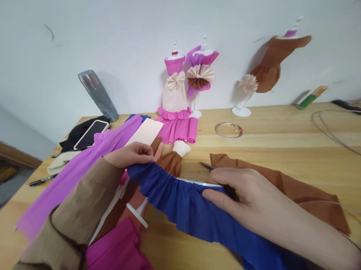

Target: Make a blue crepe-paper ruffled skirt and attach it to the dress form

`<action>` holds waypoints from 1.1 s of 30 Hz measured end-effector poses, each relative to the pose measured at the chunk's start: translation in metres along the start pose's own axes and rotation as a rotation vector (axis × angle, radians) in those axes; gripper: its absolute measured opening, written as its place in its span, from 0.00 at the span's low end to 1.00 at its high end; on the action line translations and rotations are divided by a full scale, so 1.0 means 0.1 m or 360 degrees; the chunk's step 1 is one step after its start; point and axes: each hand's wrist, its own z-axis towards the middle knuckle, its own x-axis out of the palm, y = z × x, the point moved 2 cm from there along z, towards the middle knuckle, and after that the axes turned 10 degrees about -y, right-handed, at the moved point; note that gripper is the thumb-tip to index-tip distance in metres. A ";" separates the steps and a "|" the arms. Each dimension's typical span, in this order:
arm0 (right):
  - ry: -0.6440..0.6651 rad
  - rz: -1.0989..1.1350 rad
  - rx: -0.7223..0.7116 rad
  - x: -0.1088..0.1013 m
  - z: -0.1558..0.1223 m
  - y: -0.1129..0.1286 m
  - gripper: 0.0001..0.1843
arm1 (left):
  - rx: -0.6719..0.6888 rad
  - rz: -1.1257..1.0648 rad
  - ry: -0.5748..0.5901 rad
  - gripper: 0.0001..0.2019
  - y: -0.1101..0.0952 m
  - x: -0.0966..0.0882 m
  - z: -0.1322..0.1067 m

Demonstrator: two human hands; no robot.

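My left hand (131, 153) pinches the left end of a long blue ruffled strip (189, 204), thin like crepe paper or fabric. My right hand (241, 195) grips the same strip further along, thumb below its top edge. A narrow white band (199, 183) runs along that edge between my hands. The rest of the strip hangs down to the lower right. A dark pointed blade tip (206, 165) shows by my right fingers; whether I hold it, I cannot tell. Behind that hand lies a brown sheet (309, 193).
Small mannequins in pink (175, 96), purple (201, 60) and brown (266, 71) outfits stand by the wall. Purple sheets (75, 184), a phone (92, 135) and a bottle (99, 96) lie or stand left. A clear ring (228, 130), glue stick (312, 97) and cable (335, 138) are right.
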 end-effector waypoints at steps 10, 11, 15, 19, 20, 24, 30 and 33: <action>0.0129 -0.0145 0.0013 0.09 -0.01 0.03 0.17 | 0.0004 0.0457 0.0237 0.15 0.14 0.00 0.05; 0.0125 -0.0166 0.0013 0.10 -0.01 0.03 0.16 | 0.0007 0.0467 0.0231 0.15 0.15 0.00 0.06; 0.0077 -0.0188 0.0004 0.12 0.00 0.02 0.15 | 0.0020 0.0498 0.0190 0.14 0.18 0.01 0.08; -0.0007 -0.0166 -0.0044 0.11 0.00 0.02 0.15 | 0.0023 0.0509 0.0179 0.14 0.19 0.00 0.08; -0.0008 -0.0163 -0.0047 0.11 0.00 0.02 0.15 | 0.0028 0.0511 0.0182 0.14 0.19 0.00 0.08; 0.0045 -0.0154 -0.0025 0.11 -0.01 0.01 0.16 | 0.0041 0.0517 0.0189 0.14 0.18 -0.01 0.07; 0.0029 -0.0182 -0.0036 0.10 0.00 0.01 0.16 | 0.0043 0.0514 0.0218 0.14 0.17 -0.01 0.07; 0.0018 -0.0174 -0.0049 0.10 -0.01 0.01 0.16 | 0.0057 0.0511 0.0238 0.14 0.16 -0.01 0.06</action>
